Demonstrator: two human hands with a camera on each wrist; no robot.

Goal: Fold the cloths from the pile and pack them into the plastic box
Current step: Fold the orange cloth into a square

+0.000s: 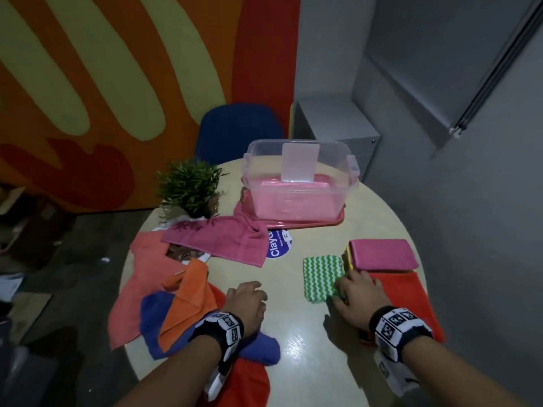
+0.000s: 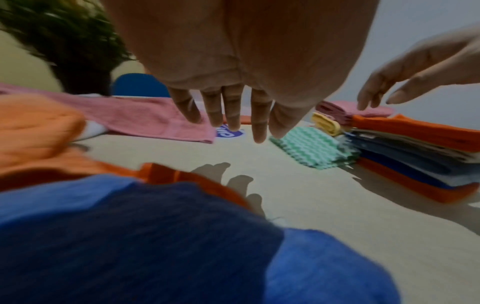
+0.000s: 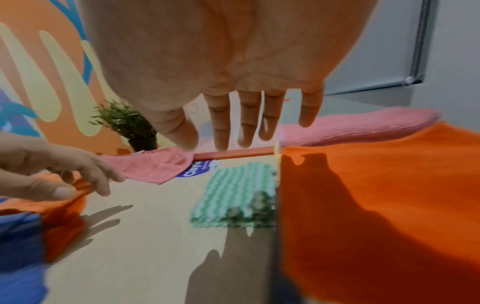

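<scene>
Folding partly done: folded stack [image 1: 393, 284] and green cloth [image 1: 322, 279] at right of surface [image 1: 308, 348]; unfolded pile [image 1: 182, 292] at left. Box [image 1: 299, 183] at far edge, contents uncertain. Left hand [image 1: 248, 301] and right hand [image 1: 357, 295]: fingers apart, gripping nothing. Stack's many layers visible only from left wrist.

The head view is dim, its corners falling to near black, with a white glare patch on the table [image 1: 296, 345] near the wrists. Both wrist views are brighter but motion-smeared; the blue cloth [image 2: 135, 246] up close is out of focus. Fingers cast sharp shadows onto the tabletop; edges bow outward
</scene>
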